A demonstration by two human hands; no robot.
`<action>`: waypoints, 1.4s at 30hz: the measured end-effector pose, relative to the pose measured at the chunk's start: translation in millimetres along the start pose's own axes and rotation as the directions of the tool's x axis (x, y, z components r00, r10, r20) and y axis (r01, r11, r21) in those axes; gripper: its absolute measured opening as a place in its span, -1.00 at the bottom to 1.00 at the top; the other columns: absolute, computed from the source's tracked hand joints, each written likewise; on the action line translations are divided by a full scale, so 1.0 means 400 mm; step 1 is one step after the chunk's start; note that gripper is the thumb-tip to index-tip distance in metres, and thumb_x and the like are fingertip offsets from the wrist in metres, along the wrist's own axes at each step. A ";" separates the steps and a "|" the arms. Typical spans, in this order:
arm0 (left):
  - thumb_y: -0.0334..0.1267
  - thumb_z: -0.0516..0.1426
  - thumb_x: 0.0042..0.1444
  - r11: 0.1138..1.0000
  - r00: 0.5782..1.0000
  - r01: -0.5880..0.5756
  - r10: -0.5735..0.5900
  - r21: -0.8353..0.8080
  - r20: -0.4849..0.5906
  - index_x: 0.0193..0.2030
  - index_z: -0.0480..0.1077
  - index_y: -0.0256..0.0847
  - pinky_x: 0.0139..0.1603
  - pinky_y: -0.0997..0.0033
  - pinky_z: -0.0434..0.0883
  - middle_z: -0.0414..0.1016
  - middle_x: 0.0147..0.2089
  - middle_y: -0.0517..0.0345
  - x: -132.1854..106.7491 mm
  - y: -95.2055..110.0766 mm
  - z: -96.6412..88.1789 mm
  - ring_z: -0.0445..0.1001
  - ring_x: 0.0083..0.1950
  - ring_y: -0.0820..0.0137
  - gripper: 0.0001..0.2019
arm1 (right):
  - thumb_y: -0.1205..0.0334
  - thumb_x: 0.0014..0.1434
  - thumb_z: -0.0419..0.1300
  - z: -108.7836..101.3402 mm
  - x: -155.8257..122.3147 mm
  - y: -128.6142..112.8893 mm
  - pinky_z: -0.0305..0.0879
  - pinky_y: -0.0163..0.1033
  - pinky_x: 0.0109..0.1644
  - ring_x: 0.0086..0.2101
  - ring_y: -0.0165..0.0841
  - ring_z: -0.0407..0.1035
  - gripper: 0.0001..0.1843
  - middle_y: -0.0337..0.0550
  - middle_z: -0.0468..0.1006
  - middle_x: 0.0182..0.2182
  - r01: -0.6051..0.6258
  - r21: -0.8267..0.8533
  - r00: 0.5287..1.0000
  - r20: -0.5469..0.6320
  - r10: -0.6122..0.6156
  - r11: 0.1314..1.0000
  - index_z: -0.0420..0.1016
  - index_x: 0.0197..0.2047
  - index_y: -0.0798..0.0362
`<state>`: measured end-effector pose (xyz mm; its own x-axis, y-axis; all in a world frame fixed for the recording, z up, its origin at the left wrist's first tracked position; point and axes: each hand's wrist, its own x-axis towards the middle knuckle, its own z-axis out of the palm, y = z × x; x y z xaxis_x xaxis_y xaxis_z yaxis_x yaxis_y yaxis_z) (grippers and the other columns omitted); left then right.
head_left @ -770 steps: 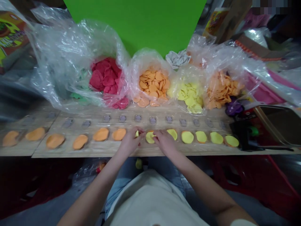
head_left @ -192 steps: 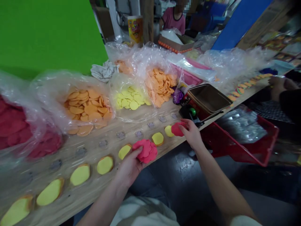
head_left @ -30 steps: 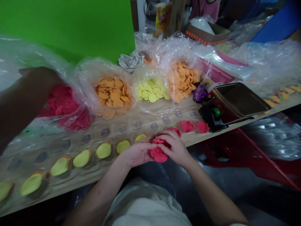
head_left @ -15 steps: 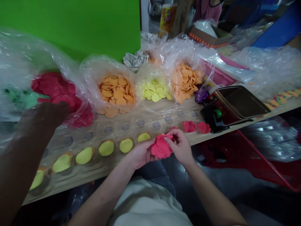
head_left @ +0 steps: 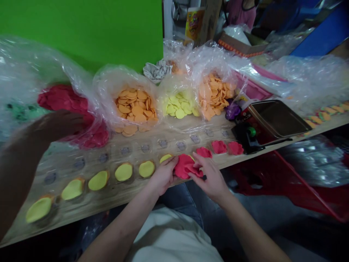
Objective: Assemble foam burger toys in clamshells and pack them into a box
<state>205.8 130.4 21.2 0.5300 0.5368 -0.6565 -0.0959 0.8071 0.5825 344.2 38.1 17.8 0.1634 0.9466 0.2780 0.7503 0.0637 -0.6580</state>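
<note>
Several thin red wavy-edged pieces (head_left: 183, 165) lie stacked in my left hand (head_left: 164, 176), its thumb over their edge. The fingers of my right hand (head_left: 212, 177) pinch the right edge of the top piece, which is bent up and folded. Both hands are above the table's front edge. Just beyond them, red pieces (head_left: 219, 146) sit in a row of clear plastic moulds. To the left the row carries on with yellow discs (head_left: 123, 171), orange rims showing beneath them. Behind it runs a second row of clear moulds (head_left: 163, 143) with greyish centres.
Another person's hand (head_left: 64, 123) reaches from the left to a bag of red pieces (head_left: 64, 97). Clear bags hold orange discs (head_left: 136, 104) and yellow discs (head_left: 180, 104). A scale (head_left: 278, 122) stands at right, above a red crate (head_left: 272, 182). A green panel (head_left: 81, 32) rises behind.
My right fingers have shifted to the lower right edge of the stack and bent a red piece up. The other person's hand has moved slightly right over the red pieces.
</note>
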 end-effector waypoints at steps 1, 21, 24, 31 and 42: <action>-0.29 0.08 0.10 1.000 1.000 -0.010 0.010 0.025 0.000 -0.21 0.37 -0.31 -0.43 0.45 0.47 0.50 -0.39 0.09 -0.001 0.000 -0.001 0.46 -0.49 0.47 -0.84 | 0.21 0.10 0.14 -0.004 0.001 0.004 0.32 -0.14 -0.13 -0.24 -0.31 0.34 -0.61 -0.10 0.44 -0.30 0.043 -0.037 0.998 0.053 -0.041 0.998 0.35 0.03 -0.03; -0.29 -0.05 0.16 0.942 0.979 -0.194 0.170 -0.272 -0.110 -0.08 0.34 -0.23 -0.29 0.41 0.46 0.49 -0.21 0.04 0.017 0.086 -0.070 0.49 -0.27 0.42 -0.76 | 0.06 0.08 0.15 -0.026 0.041 0.017 0.41 -0.23 -0.29 -0.36 -0.36 0.41 -0.73 -0.15 0.52 -0.34 -0.426 0.894 0.713 0.235 0.661 0.141 0.44 -0.22 0.04; -0.07 -0.05 0.14 0.966 0.994 -0.099 0.105 -0.238 0.011 -0.14 0.36 -0.30 -0.41 0.39 0.43 0.48 -0.32 0.01 0.008 0.087 -0.084 0.48 -0.35 0.37 -0.64 | 0.12 0.08 0.15 -0.027 0.048 0.033 0.42 -0.20 -0.24 -0.34 -0.37 0.42 -0.75 -0.14 0.52 -0.32 -0.470 0.883 0.723 0.388 0.572 -0.004 0.44 -0.20 0.06; -0.13 0.20 -0.05 0.949 0.986 -0.102 0.058 0.299 0.154 -0.19 0.40 -0.24 -0.54 0.62 0.22 0.40 -0.50 0.21 -0.002 0.008 -0.023 0.30 -0.54 0.56 -0.70 | 0.20 0.11 0.12 -0.017 0.036 0.025 0.37 -0.27 -0.19 -0.32 -0.45 0.40 -0.71 -0.19 0.51 -0.24 -0.500 0.770 0.861 0.394 0.321 0.395 0.41 -0.07 0.02; -0.23 0.13 -0.02 0.594 0.931 -0.326 0.335 0.735 0.142 -0.39 0.35 -0.19 -0.36 0.51 0.31 0.42 -0.44 0.19 0.075 -0.029 -0.050 0.36 -0.41 0.46 -0.91 | 0.32 0.05 0.12 0.031 0.032 0.122 0.32 -0.13 -0.05 -0.18 -0.32 0.41 -0.70 -0.08 0.52 -0.19 -0.413 0.372 0.910 0.178 0.373 0.831 0.42 -0.10 0.07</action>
<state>205.9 142.3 -14.9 0.5814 0.7355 -0.3478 0.3897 0.1235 0.9126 375.2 57.4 -19.4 0.3148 0.9419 -0.1171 0.3174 -0.2208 -0.9222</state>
